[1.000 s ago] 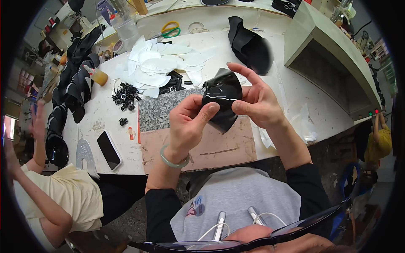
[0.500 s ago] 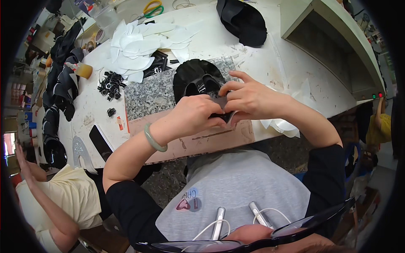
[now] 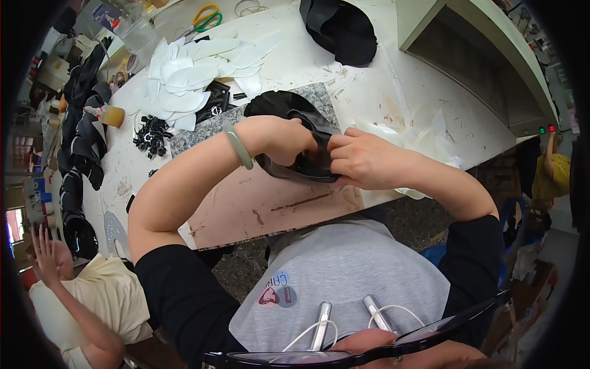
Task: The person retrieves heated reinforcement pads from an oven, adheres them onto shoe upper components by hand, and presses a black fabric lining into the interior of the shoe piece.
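Note:
A glossy black shoe upper [image 3: 307, 178] is held over the pink part of the work board, curved round into a hollow shape. My right hand [image 3: 362, 158] pinches its right edge, thumb below and fingers above. Into its hollow reaches my left hand [image 3: 286, 141], wearing a pale green bangle [image 3: 237, 146]; the fingers are bent against the material, their tips partly hidden. Just beyond, another rounded black piece [image 3: 270, 102] lies on the speckled grey slab, half covered by my left hand.
White petal-shaped pieces [image 3: 184, 77] are heaped at the far left, beside small black trims [image 3: 152, 135]. Black uppers [image 3: 86, 150] line the left edge. A black piece [image 3: 341, 34] lies at the back, near an open-fronted box [image 3: 479, 67]. A person [image 3: 92, 295] sits at left.
My left hand has moved from the upper's near edge up and into its hollow, elbow swinging outward. The upper is now spread into a rounder shape, my right hand still at its right edge.

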The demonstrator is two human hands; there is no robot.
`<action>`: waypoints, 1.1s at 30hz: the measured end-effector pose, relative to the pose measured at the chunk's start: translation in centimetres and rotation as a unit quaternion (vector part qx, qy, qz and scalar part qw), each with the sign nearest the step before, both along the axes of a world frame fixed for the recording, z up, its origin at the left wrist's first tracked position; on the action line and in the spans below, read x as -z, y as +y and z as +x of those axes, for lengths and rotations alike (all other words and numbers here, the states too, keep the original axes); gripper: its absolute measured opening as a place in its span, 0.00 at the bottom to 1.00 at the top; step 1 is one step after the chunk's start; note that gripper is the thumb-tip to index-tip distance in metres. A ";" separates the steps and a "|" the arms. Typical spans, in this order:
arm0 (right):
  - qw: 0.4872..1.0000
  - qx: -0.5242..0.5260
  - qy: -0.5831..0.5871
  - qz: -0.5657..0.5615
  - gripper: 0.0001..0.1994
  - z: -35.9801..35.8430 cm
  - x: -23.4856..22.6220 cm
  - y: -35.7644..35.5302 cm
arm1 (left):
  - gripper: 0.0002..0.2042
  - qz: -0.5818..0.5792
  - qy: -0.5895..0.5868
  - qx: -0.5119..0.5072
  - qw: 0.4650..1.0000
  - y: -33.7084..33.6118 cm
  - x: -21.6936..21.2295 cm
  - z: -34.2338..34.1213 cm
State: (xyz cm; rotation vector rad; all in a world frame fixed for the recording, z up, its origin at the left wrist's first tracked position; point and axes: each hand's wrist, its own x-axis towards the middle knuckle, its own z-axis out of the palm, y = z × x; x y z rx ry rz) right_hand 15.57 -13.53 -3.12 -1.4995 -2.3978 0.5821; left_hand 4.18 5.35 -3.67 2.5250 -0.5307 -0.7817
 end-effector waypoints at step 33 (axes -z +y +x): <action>0.994 -0.052 0.042 -0.088 0.07 3.2 -1.0 -2.5 | 0.13 -0.163 -0.126 -0.134 0.969 -2.0 -1.1 0.2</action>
